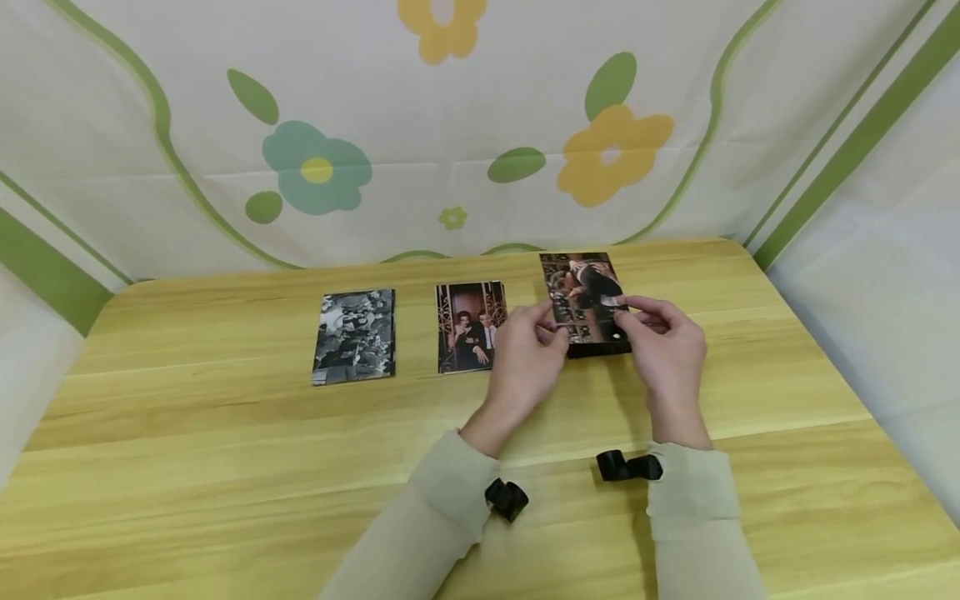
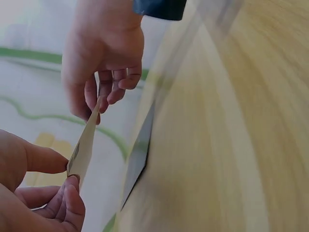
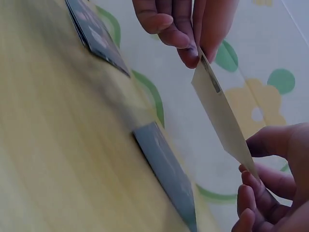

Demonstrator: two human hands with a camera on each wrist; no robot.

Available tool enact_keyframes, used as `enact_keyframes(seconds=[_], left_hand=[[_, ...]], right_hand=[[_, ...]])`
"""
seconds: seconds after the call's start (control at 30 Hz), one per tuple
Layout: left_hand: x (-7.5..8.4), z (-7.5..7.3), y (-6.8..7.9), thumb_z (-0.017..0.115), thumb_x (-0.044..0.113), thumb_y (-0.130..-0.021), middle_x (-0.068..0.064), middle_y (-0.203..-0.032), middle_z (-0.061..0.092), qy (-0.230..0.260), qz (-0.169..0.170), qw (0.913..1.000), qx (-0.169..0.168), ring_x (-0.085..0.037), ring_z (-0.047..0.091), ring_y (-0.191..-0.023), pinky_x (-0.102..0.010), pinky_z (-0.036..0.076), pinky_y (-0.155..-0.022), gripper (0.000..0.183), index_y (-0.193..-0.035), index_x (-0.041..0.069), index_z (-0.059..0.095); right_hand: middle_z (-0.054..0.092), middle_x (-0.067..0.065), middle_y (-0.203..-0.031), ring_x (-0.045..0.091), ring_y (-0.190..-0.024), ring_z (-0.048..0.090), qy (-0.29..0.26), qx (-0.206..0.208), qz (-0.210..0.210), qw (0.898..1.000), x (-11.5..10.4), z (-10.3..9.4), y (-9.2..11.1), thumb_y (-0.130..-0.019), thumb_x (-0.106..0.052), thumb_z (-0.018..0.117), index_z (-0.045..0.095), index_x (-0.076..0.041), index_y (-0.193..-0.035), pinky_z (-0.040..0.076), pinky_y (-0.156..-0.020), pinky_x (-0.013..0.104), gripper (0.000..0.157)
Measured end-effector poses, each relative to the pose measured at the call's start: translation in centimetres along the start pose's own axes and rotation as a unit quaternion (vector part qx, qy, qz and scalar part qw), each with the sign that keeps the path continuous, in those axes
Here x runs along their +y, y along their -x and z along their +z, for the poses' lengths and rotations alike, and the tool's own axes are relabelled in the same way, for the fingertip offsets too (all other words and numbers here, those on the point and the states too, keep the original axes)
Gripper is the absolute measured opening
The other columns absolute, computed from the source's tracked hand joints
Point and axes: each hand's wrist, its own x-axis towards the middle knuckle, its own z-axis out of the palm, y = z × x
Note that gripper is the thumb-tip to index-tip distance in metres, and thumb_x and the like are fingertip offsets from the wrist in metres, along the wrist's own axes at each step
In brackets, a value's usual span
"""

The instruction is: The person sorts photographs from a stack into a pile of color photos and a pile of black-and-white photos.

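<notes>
Soft, even light is filling the head view; faint shadows are falling under the hands onto the table (image 1: 225, 467). Both wrist views are smearing the wood with motion blur.

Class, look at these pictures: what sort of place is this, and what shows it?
Probably a staged tabletop setup: a wooden table, a flower-printed cloth backdrop around it, and photos laid in a row.

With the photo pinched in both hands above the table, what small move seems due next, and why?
Probably lower the held photo flat onto the table, right of the middle photo. Left hand and right hand each pinch an edge, and the black-and-white photo and middle one already lie in a row.
</notes>
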Motion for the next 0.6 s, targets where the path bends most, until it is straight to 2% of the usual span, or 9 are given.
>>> enact_keyframes(seconds=[0.13,0.37,0.5,0.6], left_hand=[[-0.3,1.2,-0.2,0.071,0.003,-0.100,-0.011,-0.110,0.070,-0.027,0.004,0.9996,-0.006,-0.011,0.062,-0.083,-0.018,0.053,-0.068,0.047,-0.146,-0.005,0.062],[-1.1,2.6,-0.8,0.071,0.004,-0.100,-0.011,-0.109,0.068,-0.076,-0.036,0.9962,-0.024,-0.012,0.057,-0.084,-0.021,0.052,-0.070,0.049,-0.147,-0.005,0.061],[-1.5,3.2,-1.1,0.071,0.003,-0.100,-0.011,-0.107,0.066,-0.089,-0.062,0.9937,-0.030,-0.013,0.054,-0.077,-0.021,0.051,-0.066,0.049,-0.147,-0.005,0.061],[-1.7,3.4,-1.3,0.070,0.004,-0.101,-0.011,-0.103,0.065,-0.100,-0.062,0.9925,-0.032,-0.012,0.051,-0.071,-0.021,0.047,-0.061,0.048,-0.146,-0.006,0.061]], right_hand=[[0.063,-0.018,-0.090,0.003,-0.083,0.059,0.005,0.001,0.025,1.000,1.1,-0.5,-0.7,-0.095,-0.023,0.080,0.079,-0.015,-0.127,0.049,-0.063,0.017,0.033],[0.066,-0.019,-0.086,0.001,-0.084,0.059,0.075,0.000,0.027,0.997,2.4,-0.3,-1.5,-0.094,-0.027,0.082,0.080,-0.015,-0.127,0.047,-0.069,0.017,0.035],[0.076,-0.005,-0.098,0.002,-0.085,0.061,0.122,-0.001,0.018,0.992,2.9,0.0,-1.7,-0.094,-0.028,0.081,0.081,-0.016,-0.126,0.047,-0.075,0.018,0.034],[0.081,0.006,-0.110,0.003,-0.085,0.063,0.140,0.000,0.011,0.990,3.0,0.3,-1.8,-0.095,-0.028,0.080,0.081,-0.016,-0.126,0.046,-0.077,0.019,0.033]])
